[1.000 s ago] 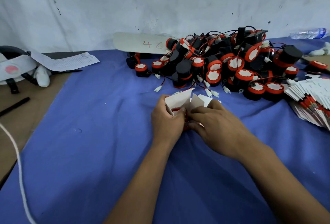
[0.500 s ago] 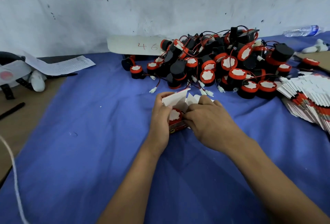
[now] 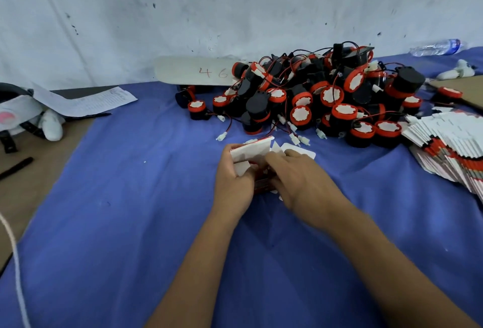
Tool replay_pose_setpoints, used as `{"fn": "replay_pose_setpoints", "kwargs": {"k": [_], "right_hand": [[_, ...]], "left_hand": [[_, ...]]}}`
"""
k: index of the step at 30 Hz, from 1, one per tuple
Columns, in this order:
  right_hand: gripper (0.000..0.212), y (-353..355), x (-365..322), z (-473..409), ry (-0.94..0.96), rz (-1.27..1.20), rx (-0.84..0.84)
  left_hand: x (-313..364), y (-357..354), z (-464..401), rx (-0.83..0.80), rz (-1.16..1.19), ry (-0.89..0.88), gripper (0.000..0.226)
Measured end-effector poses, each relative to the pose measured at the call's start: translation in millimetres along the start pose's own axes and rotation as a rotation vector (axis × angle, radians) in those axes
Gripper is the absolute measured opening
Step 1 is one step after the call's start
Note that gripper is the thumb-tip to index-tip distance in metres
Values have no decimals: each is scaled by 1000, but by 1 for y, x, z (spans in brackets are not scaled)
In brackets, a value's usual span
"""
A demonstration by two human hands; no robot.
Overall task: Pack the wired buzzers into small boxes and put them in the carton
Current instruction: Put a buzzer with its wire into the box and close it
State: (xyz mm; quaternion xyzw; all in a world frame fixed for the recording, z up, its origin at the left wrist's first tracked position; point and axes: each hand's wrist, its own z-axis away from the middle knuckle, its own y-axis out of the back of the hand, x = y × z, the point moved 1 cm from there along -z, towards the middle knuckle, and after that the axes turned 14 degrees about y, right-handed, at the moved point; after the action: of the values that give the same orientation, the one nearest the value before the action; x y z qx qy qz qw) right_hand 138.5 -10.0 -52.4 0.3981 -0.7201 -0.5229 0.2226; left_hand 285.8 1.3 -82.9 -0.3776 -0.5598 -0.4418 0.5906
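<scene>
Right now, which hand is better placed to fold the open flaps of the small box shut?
The right hand: its fingers already lie over the small box beside the flaps, while the left hand grips it steady.

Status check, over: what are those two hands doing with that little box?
Left hand grips the small box, flaps open. Right hand works at its opening, fingers curled on it. Buzzer pile waits behind. Nothing blocking.

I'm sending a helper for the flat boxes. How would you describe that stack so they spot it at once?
Start at the heap of black-and-red buzzers at the back of the blue cloth. Just right of it, at the cloth's right edge, lies the fanned stack of flat boxes: thin white cards with red edges, no wires.
</scene>
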Motion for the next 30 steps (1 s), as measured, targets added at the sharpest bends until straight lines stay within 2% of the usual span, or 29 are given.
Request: {"fn": "replay_pose_setpoints", "kwargs": {"k": [3, 5, 7, 9, 10, 20, 25, 30], "right_hand": [[46, -2, 0, 1, 26, 105, 120], [46, -3, 2, 3, 62, 75, 241], [56, -5, 4, 5, 90, -33, 329], [72, -6, 6, 7, 48, -204, 386], [73, -7, 7, 8, 10, -282, 415], [43, -9, 10, 7, -207, -538, 602], [31, -17, 10, 3, -244, -473, 693], [28, -21, 11, 0, -308, -568, 751]], "left_hand": [[0, 1, -3, 10, -4, 0, 41], [1, 1, -3, 17, -12, -8, 41], [2, 2, -4, 26, -28, -20, 39], [3, 2, -3, 32, -46, -30, 37], [4, 3, -3, 35, -50, -33, 37], [-3, 1, -6, 55, -67, -60, 41], [-7, 1, -4, 57, -191, -223, 76], [-6, -3, 0, 228, -349, -474, 72]]}}
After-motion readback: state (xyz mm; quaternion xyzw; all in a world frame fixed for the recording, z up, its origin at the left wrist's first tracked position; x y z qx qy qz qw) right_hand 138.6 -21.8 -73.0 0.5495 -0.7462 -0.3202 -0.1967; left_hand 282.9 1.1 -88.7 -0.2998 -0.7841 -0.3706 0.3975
